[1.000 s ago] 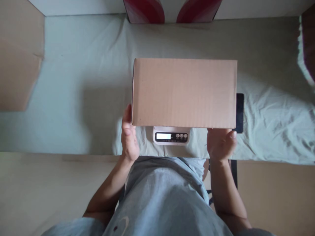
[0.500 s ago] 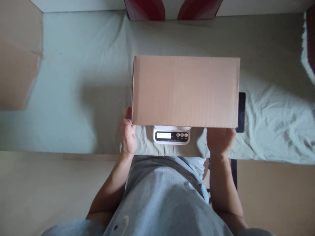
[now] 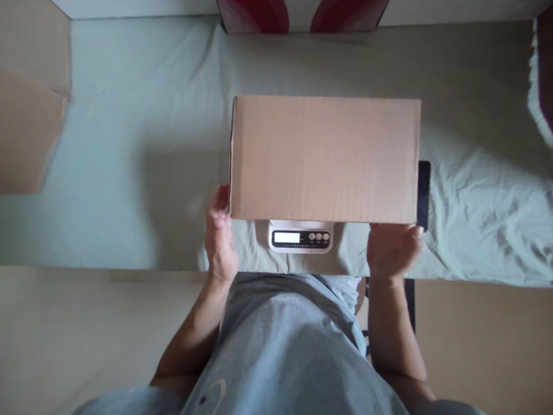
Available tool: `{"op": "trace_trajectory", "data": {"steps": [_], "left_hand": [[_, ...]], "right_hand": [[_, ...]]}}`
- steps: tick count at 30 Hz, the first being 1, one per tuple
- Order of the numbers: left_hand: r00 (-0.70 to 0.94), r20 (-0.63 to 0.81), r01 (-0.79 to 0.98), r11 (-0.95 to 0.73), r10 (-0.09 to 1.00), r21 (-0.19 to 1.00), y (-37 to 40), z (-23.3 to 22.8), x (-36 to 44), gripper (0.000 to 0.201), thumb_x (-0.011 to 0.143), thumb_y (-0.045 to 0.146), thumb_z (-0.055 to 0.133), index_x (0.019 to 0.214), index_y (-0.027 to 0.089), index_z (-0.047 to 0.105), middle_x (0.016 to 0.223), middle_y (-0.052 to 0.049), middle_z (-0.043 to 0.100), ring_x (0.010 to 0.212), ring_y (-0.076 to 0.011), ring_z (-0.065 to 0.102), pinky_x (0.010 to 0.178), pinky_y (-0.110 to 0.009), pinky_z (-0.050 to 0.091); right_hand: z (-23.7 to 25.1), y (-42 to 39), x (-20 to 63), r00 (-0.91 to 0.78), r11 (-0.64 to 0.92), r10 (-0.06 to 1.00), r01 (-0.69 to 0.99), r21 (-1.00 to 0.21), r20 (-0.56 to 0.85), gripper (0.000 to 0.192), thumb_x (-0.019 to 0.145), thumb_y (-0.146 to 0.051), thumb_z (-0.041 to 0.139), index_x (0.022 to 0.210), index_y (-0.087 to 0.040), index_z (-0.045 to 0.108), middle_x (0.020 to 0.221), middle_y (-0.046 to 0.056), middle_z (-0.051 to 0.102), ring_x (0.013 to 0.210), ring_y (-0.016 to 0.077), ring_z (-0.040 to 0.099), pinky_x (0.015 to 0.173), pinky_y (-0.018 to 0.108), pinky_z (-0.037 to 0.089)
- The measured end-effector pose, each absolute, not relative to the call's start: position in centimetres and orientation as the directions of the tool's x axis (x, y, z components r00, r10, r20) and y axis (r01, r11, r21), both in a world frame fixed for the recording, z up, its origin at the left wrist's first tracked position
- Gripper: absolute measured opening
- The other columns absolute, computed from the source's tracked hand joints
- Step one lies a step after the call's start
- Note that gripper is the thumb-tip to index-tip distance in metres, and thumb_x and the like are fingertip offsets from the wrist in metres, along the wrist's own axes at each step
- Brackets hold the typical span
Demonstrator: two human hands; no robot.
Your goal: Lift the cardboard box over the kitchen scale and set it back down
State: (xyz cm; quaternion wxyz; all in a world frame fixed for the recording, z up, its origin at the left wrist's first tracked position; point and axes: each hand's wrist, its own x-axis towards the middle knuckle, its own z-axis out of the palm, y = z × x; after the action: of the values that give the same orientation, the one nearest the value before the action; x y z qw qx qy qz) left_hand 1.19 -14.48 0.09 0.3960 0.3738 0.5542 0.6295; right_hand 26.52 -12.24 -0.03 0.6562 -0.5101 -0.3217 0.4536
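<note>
A plain brown cardboard box [image 3: 325,158] sits over a white kitchen scale [image 3: 300,247]. Its bulk covers the weighing platform; only the front panel with lit display and round buttons shows, and no digits are readable. Beside the box's near left corner is my left hand [image 3: 221,242], fingers loosely extended along the side, grip relaxed. My right hand [image 3: 392,249] lies at the near edge towards the right corner, thumb stretched outwards; its fingertips are hidden beneath the box. A dark flat device [image 3: 424,196] sticks out past the box's right side.
A pale green cloth [image 3: 108,144] covers the table, wrinkled at right. Another cardboard box [image 3: 32,127] stands at far left. A red-and-white panel [image 3: 254,14] is at the back, and a dark red item with a white fringe [image 3: 536,92] at the right edge.
My left hand has shifted slightly left and my right hand slightly right, its thumb now spread out. The box stays in almost the same place over the scale.
</note>
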Motion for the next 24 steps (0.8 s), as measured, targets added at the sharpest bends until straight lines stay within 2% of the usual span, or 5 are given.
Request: {"op": "trace_trajectory", "data": {"steps": [5,12,17,21,24], "left_hand": [[-0.408,0.179,-0.017,-0.203,0.895,0.979,-14.8,2.0,1.8,0.044,0.095,0.048,0.037,0.134,0.037,0.053,0.146,0.006,0.050,0.144,-0.0204,0.036,0.121,-0.039,0.031],[-0.295,0.186,-0.065,-0.213,0.937,0.975,-14.8,1.4,2.4,0.040,0.090,0.055,0.043,0.122,0.039,0.060,0.137,0.004,0.056,0.133,-0.0217,0.049,0.112,-0.039,0.042],[-0.301,0.309,-0.054,-0.339,0.902,0.939,-13.2,2.9,2.7,0.047,0.089,0.056,0.045,0.131,0.038,0.055,0.139,0.000,0.055,0.135,-0.0243,0.046,0.113,-0.044,0.039],[-0.306,0.361,-0.055,-0.394,0.881,0.917,-10.7,3.9,3.0,0.046,0.089,0.060,0.044,0.131,0.045,0.053,0.141,0.006,0.052,0.140,-0.0241,0.041,0.116,-0.044,0.038],[-0.274,0.360,-0.054,-0.388,0.892,0.920,-8.1,3.3,2.8,0.049,0.086,0.065,0.043,0.130,0.044,0.052,0.141,0.007,0.051,0.141,-0.0239,0.039,0.115,-0.041,0.038]], "right_hand": [[1.0,-12.6,26.0,0.455,0.174,0.888,-0.181,-0.968,0.074,0.049,0.081,-0.054,0.041,0.119,-0.033,0.063,0.126,-0.002,0.062,0.130,0.0241,0.052,0.118,0.050,0.031],[0.5,-13.3,25.2,0.342,0.207,0.929,-0.156,-0.966,0.144,0.047,0.075,-0.058,0.052,0.108,-0.030,0.068,0.108,0.002,0.068,0.109,0.0237,0.061,0.103,0.043,0.043],[2.0,-11.9,25.0,0.315,0.282,0.923,-0.170,-0.944,0.220,0.047,0.076,-0.057,0.049,0.112,-0.034,0.067,0.113,0.000,0.067,0.117,0.0233,0.058,0.107,0.043,0.040],[3.2,-9.2,25.1,0.295,0.335,0.914,-0.164,-0.928,0.278,0.044,0.075,-0.061,0.048,0.109,-0.039,0.067,0.120,-0.003,0.064,0.125,0.0239,0.054,0.111,0.046,0.037],[3.2,-6.6,25.2,0.265,0.322,0.926,-0.183,-0.929,0.269,0.040,0.075,-0.062,0.050,0.105,-0.040,0.066,0.116,-0.004,0.063,0.125,0.0227,0.054,0.112,0.045,0.037]]}}
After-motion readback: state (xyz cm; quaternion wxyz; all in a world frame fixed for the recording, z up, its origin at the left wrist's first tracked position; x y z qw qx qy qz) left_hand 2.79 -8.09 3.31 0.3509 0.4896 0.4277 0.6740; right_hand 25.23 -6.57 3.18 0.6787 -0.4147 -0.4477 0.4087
